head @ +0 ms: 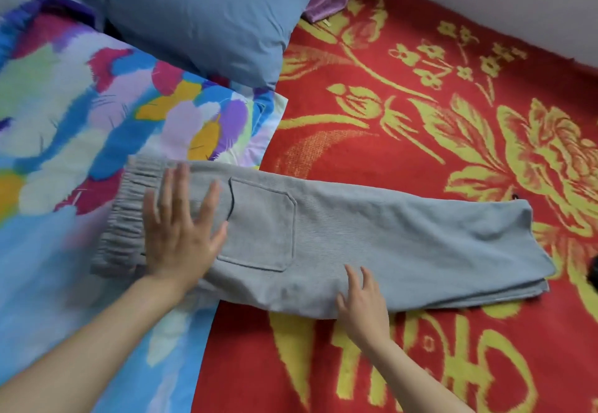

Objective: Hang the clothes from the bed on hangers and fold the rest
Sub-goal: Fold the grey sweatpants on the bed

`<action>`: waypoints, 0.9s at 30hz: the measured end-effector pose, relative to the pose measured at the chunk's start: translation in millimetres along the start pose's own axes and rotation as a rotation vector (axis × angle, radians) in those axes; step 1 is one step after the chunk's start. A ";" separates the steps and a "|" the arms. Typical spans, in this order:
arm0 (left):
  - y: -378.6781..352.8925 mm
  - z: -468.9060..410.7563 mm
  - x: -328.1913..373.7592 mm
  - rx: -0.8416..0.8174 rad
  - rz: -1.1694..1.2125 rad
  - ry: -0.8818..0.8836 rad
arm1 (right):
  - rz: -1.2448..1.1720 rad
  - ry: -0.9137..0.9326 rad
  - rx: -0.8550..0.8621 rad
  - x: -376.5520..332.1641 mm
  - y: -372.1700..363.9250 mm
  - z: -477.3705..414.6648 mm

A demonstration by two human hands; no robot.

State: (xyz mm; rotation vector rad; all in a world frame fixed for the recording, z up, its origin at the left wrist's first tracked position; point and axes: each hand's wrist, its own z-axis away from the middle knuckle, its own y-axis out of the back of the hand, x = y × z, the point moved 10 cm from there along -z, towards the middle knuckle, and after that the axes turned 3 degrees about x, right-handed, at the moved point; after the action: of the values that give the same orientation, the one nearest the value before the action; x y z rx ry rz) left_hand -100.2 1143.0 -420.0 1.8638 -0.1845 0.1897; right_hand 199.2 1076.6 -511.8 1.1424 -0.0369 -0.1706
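A pair of grey sweatpants (323, 234) lay flat across the middle of the frame, its long axis running left to right, the gathered waistband at the left on a multicoloured duvet (81, 105) and the folded leg ends at the right on a red and yellow blanket (420, 88). The left hand (181, 228) pressed flat, fingers spread, just beside the waistband and the patch pocket (262, 228). The right hand (362, 305) rested with relaxed, straight fingers on the trousers' lower edge, grasping nothing; a blue pillow (200, 17) lay at the upper left.
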 end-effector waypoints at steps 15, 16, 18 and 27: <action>-110.6 60.2 63.1 -0.619 -0.140 -0.057 | 0.239 -0.065 -0.031 154.4 -1.7 -5.3; -111.3 61.9 79.9 -0.630 -0.190 -0.073 | 0.230 -0.110 -0.035 171.0 0.5 -4.8; -124.7 76.6 117.2 -0.680 -0.268 -0.149 | 0.185 -0.178 -0.051 203.3 2.7 -2.5; -180.3 137.3 311.2 -0.859 -0.210 -0.360 | 0.161 -0.237 -0.064 349.3 18.8 0.0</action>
State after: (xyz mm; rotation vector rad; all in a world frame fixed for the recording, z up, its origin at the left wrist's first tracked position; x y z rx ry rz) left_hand 248.3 1055.2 -558.2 1.0319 -0.2639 -0.3344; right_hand 545.9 1030.4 -515.0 1.0455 -0.3304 -0.1622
